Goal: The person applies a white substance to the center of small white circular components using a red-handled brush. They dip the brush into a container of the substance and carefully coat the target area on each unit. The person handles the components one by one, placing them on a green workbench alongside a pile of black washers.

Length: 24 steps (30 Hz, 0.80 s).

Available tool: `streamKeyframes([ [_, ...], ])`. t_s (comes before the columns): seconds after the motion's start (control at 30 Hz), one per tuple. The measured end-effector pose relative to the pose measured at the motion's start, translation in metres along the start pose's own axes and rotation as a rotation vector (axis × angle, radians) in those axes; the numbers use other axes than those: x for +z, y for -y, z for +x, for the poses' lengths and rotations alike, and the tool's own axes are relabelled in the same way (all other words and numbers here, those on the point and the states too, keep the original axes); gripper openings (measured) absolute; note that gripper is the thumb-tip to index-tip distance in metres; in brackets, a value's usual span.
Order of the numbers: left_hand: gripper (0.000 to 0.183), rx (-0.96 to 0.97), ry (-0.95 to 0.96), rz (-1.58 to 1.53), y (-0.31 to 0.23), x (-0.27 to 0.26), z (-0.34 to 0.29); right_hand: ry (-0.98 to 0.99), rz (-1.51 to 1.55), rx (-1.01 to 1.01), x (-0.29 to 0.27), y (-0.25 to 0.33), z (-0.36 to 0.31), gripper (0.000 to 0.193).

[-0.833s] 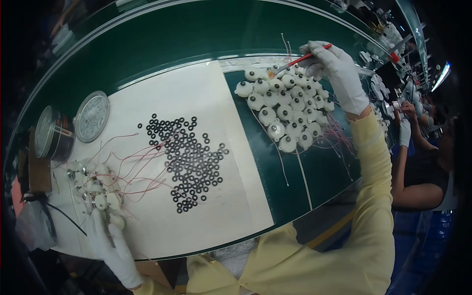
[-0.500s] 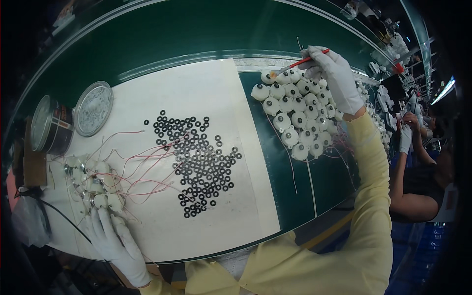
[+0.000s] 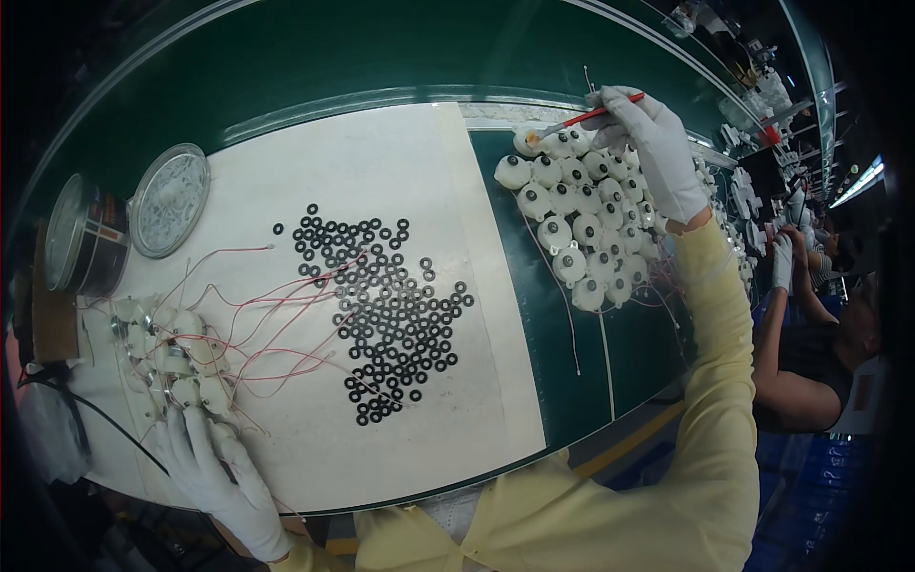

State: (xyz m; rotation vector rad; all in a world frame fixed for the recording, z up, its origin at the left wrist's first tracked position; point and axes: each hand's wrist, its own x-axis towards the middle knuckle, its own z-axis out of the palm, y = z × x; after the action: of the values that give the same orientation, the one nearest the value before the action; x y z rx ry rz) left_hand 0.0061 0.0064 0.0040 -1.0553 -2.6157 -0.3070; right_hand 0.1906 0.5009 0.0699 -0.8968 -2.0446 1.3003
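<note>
Head view: the brush (image 3: 578, 119) is in the right hand (image 3: 658, 143), beyond the far right corner of the sheet (image 3: 367, 157). Its long axis slants from the right hand back toward the sheet, handle end outward, bristles at the dome (image 3: 523, 145) lying closest to that corner; whether they touch it or hang just over it, I cannot tell. The right hand is much the nearer one, its fingers pinched round the handle above the domes (image 3: 587, 232).

Well apart from it, the left hand (image 3: 214, 481) lies on the sheet's near left part, fingers long and somewhat spread, at the edge of a heap of white parts (image 3: 176, 362). I cannot tell whether it grips any.

Red wires (image 3: 272, 300) run from the heap toward the sheet's middle, where black rings (image 3: 419, 334) lie scattered. Along the sheet's left side stand a tub (image 3: 107, 253), a round lid (image 3: 170, 200) and a box (image 3: 53, 319). Green bench (image 3: 567, 396) borders the sheet's right edge and carries the domes. Farther right of the sheet, a co-worker (image 3: 796, 381) sits.
</note>
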Motion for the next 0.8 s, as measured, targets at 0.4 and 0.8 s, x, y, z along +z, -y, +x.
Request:
streamKeyframes([
  [0.4, 0.041, 0.041, -0.021, -0.006, -0.003, -0.001, 0.006, -0.024, -0.028, 0.033, -0.002, -0.006, -0.005, 0.029],
  [0.8, 0.042, 0.03, -0.023, -0.023, 0.0, 0.002, 0.002, -0.042, -0.006, 0.015, -0.008, -0.013, -0.007, 0.028],
])
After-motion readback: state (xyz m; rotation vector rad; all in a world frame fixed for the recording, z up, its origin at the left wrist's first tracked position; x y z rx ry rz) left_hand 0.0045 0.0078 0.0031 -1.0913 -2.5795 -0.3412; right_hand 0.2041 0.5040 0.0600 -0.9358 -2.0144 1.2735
